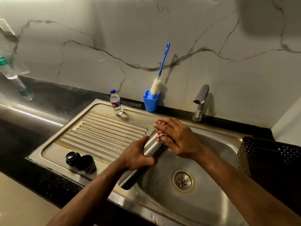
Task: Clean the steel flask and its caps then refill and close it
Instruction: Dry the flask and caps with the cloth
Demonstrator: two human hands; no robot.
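Brushed, softly gleaming steel makes the flask (152, 146) and the ribbed sink (104, 132), the tap (201, 101) is polished metal, the brush holder (151, 102) glossy blue plastic, the counter (53, 97) dark speckled stone, and the wall (114, 38) smooth veined marble.

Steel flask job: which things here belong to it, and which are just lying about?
In use: steel flask, left hand, right hand, red-white scrubbing cloth, two black caps, blue-handled bottle brush.
Lying about: small clear water bottle, dark perforated basket.
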